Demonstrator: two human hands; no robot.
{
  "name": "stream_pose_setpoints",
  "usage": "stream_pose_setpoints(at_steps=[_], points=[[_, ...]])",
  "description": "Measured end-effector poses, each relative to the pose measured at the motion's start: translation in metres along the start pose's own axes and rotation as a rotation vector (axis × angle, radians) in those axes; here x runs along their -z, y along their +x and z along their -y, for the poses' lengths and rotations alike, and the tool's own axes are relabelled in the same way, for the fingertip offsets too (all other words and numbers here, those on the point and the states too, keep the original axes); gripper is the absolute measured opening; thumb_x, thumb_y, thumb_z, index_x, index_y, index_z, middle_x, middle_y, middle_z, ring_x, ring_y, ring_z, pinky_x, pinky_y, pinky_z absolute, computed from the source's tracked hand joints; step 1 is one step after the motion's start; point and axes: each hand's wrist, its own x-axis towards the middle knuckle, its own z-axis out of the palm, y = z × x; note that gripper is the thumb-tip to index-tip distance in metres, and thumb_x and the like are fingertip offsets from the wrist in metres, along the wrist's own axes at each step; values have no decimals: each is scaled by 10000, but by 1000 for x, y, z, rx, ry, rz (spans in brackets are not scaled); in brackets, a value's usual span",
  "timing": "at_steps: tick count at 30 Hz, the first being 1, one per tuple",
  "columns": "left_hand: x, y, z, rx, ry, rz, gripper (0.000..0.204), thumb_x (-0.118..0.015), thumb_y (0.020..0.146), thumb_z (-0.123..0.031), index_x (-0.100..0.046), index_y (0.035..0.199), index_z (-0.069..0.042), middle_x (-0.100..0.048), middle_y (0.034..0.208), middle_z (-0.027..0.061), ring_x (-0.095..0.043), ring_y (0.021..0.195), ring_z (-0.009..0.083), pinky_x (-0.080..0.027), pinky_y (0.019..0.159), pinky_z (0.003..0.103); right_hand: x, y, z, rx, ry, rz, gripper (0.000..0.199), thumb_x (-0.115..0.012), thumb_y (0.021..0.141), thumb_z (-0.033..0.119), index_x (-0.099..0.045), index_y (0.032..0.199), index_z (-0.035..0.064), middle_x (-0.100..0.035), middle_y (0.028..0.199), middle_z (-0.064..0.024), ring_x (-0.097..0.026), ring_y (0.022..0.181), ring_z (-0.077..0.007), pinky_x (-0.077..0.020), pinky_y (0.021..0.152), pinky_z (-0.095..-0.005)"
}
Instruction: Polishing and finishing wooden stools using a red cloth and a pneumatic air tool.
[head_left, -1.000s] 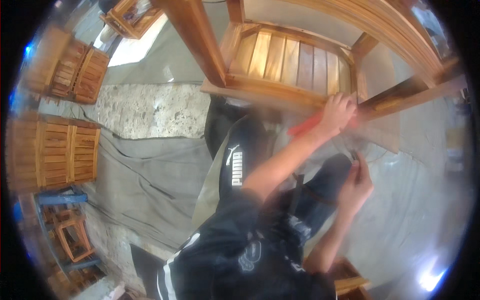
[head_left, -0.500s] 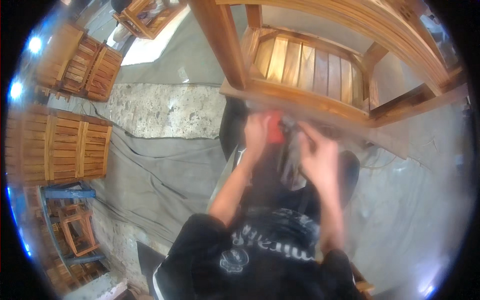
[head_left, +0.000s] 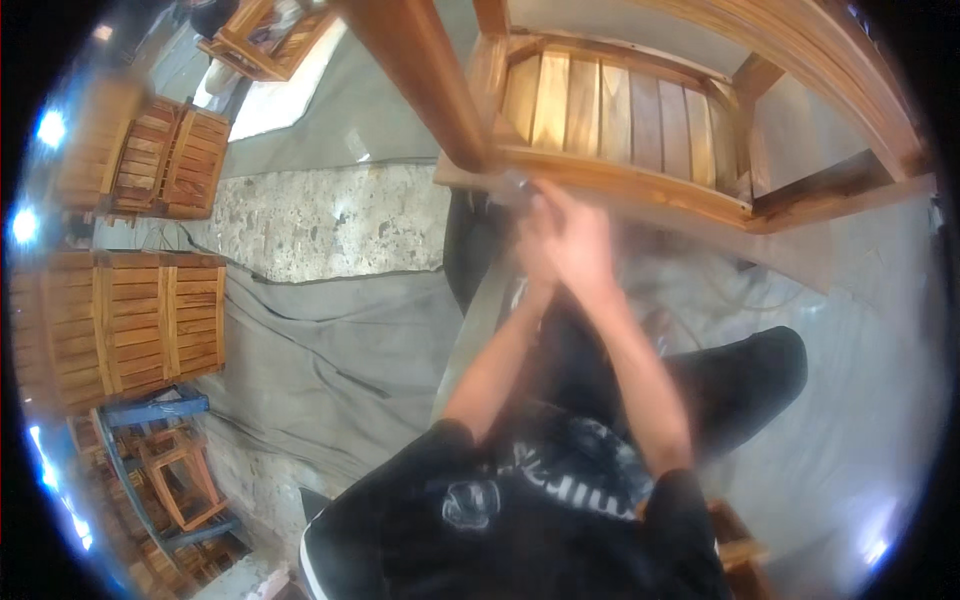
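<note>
The person's two hands are pressed close together at the front edge of a wooden chair with a slatted seat. The left hand and the right hand are blurry, so it is hard to tell how far the fingers are bent. They look curled around something small, but what it is cannot be seen. A small grey thing pokes out just above the hands, touching the chair's front rail. It is too blurry to name.

Both arms reach up from the bottom of the picture, side by side. The person wears a black shirt and sits on a grey cloth spread on the floor. More wooden slatted pieces lie off to the left.

Half a second before, the hands were a bit apart and something red showed in the left one. Now the hands have come together and the red thing is out of sight.
</note>
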Motion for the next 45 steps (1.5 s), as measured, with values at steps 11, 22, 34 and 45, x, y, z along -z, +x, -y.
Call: stream_pose_setpoints(at_steps=[11, 22, 34, 45], points=[[46, -32, -59, 55, -252, 5, 466, -540, 928, -423, -572, 1061, 23, -670, 946, 230, -655, 882, 395, -499, 769, 453, 14, 1, -10, 161, 121, 44, 285, -586, 879, 140, -641, 1144, 54, -617, 680, -236, -639, 640, -381, -504, 591, -442], [70, -32, -32, 69, -658, -174, 276, -588, 936, -210, -632, 1041, 40, -652, 926, 41, -588, 836, 111, -476, 738, 284, 35, 2, 9, 317, -47, 76, 344, -626, 856, 112, -612, 1187, 23, -638, 689, -195, -631, 598, -353, -502, 551, -420], [170, 74, -196, -1198, 524, -757, 185, -603, 896, -251, -648, 996, -103, -627, 1153, 74, -476, 1252, 285, -289, 1069, 588, 105, 8, -21, 326, 131, -27, 362, -649, 854, 42, -610, 1214, 34, -615, 666, -203, -626, 548, -324, -496, 539, -364], [151, 121, -74, -1154, 923, -146, 204, -644, 826, -207, -681, 1006, -119, -661, 1062, 23, -578, 1111, 217, -442, 960, 385, 181, -3, -18, 108, 202, 279, 277, -663, 848, 56, -676, 1124, 57, -582, 609, -156, -563, 447, -249, -436, 473, -303]])
